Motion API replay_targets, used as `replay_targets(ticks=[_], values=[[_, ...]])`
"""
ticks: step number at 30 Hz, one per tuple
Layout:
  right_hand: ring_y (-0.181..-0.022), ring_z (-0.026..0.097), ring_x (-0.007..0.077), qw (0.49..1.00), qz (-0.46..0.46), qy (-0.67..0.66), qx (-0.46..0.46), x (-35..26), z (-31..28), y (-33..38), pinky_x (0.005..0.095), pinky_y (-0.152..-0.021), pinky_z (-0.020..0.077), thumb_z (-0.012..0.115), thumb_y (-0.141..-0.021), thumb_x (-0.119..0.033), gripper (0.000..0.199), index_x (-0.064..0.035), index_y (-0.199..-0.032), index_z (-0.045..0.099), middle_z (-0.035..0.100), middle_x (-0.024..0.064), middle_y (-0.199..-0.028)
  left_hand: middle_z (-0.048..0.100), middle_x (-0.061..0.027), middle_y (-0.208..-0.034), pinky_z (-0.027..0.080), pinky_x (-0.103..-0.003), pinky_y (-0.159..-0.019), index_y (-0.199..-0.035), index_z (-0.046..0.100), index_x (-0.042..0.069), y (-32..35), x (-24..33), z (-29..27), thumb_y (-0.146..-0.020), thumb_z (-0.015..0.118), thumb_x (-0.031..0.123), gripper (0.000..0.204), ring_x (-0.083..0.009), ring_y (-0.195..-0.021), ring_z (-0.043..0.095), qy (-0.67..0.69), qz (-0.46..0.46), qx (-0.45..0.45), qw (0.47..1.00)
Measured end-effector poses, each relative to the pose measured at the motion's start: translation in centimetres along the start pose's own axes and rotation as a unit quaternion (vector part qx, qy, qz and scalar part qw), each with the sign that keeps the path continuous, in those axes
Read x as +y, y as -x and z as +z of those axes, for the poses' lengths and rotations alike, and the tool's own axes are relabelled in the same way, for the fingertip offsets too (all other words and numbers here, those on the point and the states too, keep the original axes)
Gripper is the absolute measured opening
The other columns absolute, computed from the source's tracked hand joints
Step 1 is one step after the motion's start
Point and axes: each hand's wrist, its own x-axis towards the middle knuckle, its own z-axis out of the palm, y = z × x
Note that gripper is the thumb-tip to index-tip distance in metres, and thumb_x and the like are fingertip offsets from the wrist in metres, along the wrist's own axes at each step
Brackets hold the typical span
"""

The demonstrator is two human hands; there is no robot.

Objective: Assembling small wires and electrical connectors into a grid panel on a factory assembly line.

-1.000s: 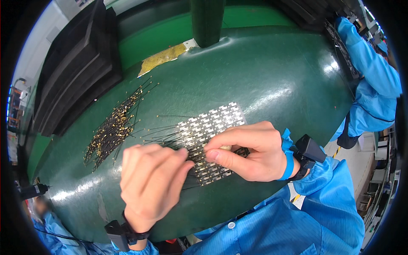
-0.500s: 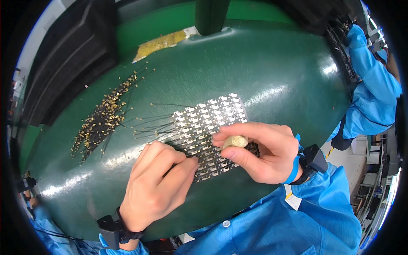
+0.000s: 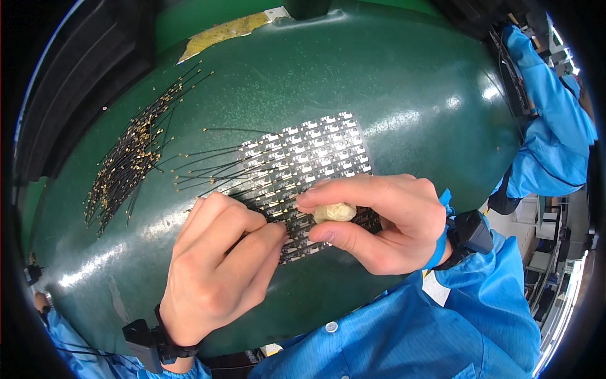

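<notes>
A panel of small white-and-black circuit boards [image 3: 315,146] lies on the green tabletop, with thin black cables [image 3: 218,169] tipped with gold connectors running out over its left side. My left hand [image 3: 218,265] is closed in a pinch at the panel's lower left; what its fingertips hold is hidden. My right hand [image 3: 385,224] curls over the panel's right part. Between its thumb and forefinger sits a pale yellow, rounded lump [image 3: 334,212], perhaps the end of a handle; the rest is out of sight inside the hand.
A loose pile of black cables with gold ends [image 3: 129,158] lies on the table [image 3: 410,82] at the left. Yellow torn tape [image 3: 224,35] marks the far edge. A black bin [image 3: 82,82] stands at the far left. Another person's blue sleeve [image 3: 546,145] shows at the right.
The view has shifted, so the panel and cable pile appear higher in the picture. My right hand has come slightly closer to my left; both keep their closed grips.
</notes>
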Motion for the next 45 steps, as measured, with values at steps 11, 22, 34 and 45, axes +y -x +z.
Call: replay_targets(ticks=[11, 22, 34, 45], values=[[-0.065, 0.075, 0.0260, 1.000, -0.002, 0.004, -0.004, -0.1, 0.0, -0.2, 0.0333, -0.056, 0.0567, 0.093, -0.084, -0.008, 0.033, 0.0006, -0.113, 0.079, 0.076, 0.0148, -0.081, 0.063, -0.0077, -0.088, 0.047, -0.039, -0.066, -0.096, 0.077, 0.000, -0.1, 0.0, -0.2, -0.065, 0.087, -0.005, 0.033, -0.0267, -0.079, 0.062, 0.001, -0.001, 0.000, 1.000], [-0.065, 0.075, 0.0274, 1.000, -0.011, -0.004, -0.003, 0.0, 0.0, -0.3, 0.0341, -0.057, 0.0570, 0.094, -0.083, -0.007, 0.034, 0.0008, -0.112, 0.078, 0.076, 0.0153, -0.082, 0.064, -0.0082, -0.087, 0.049, -0.039, -0.067, -0.096, 0.078, -0.001, -0.2, 0.2, -0.1, -0.064, 0.087, -0.006, 0.033, -0.0271, -0.079, 0.063, 0.004, -0.009, 0.002, 1.000], [-0.070, 0.076, 0.0291, 0.998, -0.032, 0.030, -0.045, -0.2, -0.2, -0.4, 0.0354, -0.061, 0.0603, 0.095, -0.080, -0.008, 0.038, 0.0013, -0.113, 0.077, 0.079, 0.0156, -0.091, 0.064, -0.0078, -0.087, 0.047, -0.039, -0.065, -0.096, 0.077, 0.000, 0.0, 0.0, 0.0, -0.064, 0.086, -0.005, 0.033, -0.0272, -0.079, 0.062, 0.005, -0.004, 0.001, 1.000], [-0.065, 0.073, 0.0234, 0.976, -0.176, 0.122, -0.043, -0.3, 0.8, -0.9, 0.0349, -0.051, 0.0571, 0.087, -0.082, -0.003, 0.034, 0.0078, -0.111, 0.073, 0.075, 0.0149, -0.091, 0.063, -0.0064, -0.087, 0.047, -0.039, -0.067, -0.095, 0.077, 0.001, -0.5, -0.2, -0.3, -0.065, 0.085, -0.004, 0.032, -0.0269, -0.079, 0.061, 0.019, -0.005, -0.005, 1.000]])
